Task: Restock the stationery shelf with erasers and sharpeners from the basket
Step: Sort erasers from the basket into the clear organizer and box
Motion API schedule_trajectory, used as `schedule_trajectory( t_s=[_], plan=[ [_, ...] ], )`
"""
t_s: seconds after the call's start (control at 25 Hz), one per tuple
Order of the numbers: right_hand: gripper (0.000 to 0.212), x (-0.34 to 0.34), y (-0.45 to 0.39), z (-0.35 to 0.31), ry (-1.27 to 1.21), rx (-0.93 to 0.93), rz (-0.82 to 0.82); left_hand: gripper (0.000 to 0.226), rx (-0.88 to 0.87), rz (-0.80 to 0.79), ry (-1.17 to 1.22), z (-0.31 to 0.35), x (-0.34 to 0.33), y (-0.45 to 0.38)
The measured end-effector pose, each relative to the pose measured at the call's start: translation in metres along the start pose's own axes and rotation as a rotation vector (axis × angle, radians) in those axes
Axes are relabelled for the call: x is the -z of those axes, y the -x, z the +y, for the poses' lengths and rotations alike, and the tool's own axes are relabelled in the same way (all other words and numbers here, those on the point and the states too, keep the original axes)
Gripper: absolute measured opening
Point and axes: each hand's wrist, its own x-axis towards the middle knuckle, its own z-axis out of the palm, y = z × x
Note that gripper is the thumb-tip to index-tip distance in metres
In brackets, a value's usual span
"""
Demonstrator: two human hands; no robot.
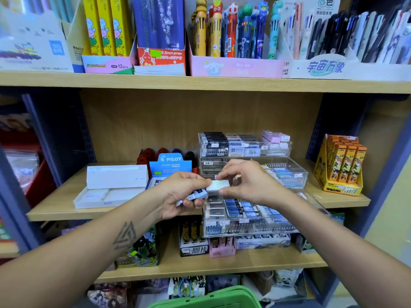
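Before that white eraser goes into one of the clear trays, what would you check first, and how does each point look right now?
1. White eraser firmly pinched by the right hand: ok.
2. Left hand secure on the other small packs: ok.
3. Room in the clear tray behind the hands: ok, part looks unfilled.
4. Matching erasers already in that tray: cannot tell, labels too small.
5. Path from hands to tray unblocked: ok.
6. Stock left in the green basket: cannot tell, only its rim shows.
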Motion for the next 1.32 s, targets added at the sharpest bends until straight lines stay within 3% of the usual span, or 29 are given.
schedule_trajectory(
  t_s=[0.16, 0.32, 0.52, 0.8, 1.32],
  plan=[
    [0.023, -0.02, -0.032, -0.029, 0.235, 0.037, 0.028, 0.022, -0.014, 0.181, 0.004, 0.002, 0.046, 0.007],
    [0.016, -0.046, -0.069, -0.052, 0.364, -0.014, -0.017, 0.011, -0.059, 0.382, -0.108, 0.006, 0.101, 0.012],
    [0.01, -0.082, -0.1, -0.064, 0.518, 0.008, -0.167, 0.008, -0.103, 0.441, -0.315, 0.003, 0.134, 0.012],
    [0.01, -0.125, -0.141, -0.086, 0.179, -0.036, -0.137, 0.008, -0.144, 0.584, -0.344, 0.002, 0.198, 0.019],
    [0.013, -0.203, -0.189, -0.115, 0.235, -0.022, -0.2, 0.007, -0.181, 0.7, -0.703, -0.02, 0.271, 0.03]
  ],
)
